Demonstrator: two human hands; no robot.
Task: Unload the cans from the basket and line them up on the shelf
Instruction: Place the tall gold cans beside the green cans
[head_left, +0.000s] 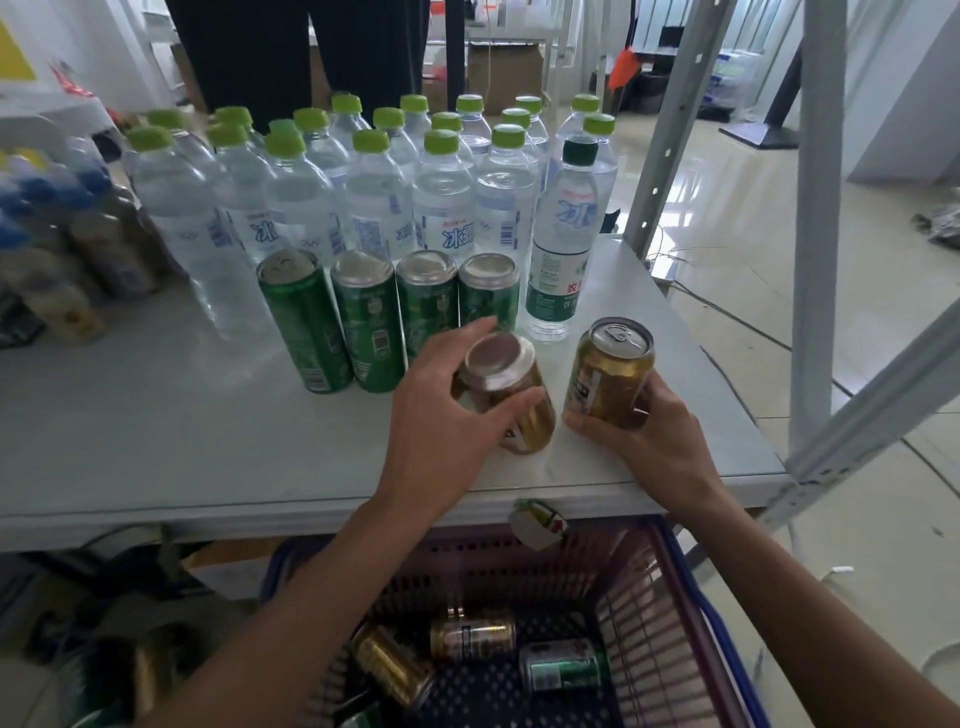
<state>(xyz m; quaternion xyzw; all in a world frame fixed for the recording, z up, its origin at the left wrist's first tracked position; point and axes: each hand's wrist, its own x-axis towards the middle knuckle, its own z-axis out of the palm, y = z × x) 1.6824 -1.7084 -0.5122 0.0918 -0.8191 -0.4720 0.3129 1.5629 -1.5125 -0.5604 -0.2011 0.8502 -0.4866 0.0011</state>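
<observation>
My left hand (447, 410) grips an upturned gold can (501, 387), with my fingers curled round its far side and my thumb across the near side. The can's domed base faces up. It stands tilted, with its lower end down at the shelf (156, 415), close to the front edge.

My right hand (639, 431) is wrapped round the lower half of a second gold can (610, 374), which has its pull-tab end up and leans a little. My palm hides its base, so I cannot tell whether it rests on the shelf. The two cans in my hands are near each other but apart.

Behind them a row of four green cans (366, 317) stands side by side, the rightmost just beyond my left fingers. A dark-capped water bottle (563, 234) stands just to the right of that row. Further back is a crowd of clear bottles with light green caps (374, 197).

Below the shelf's front edge sits the basket (649, 597), with pink lattice walls and a blue rim. On its floor lie two more gold cans (472, 634) and a loose green can (563, 670), all on their sides. A grey shelf post (815, 208) rises at the right.
</observation>
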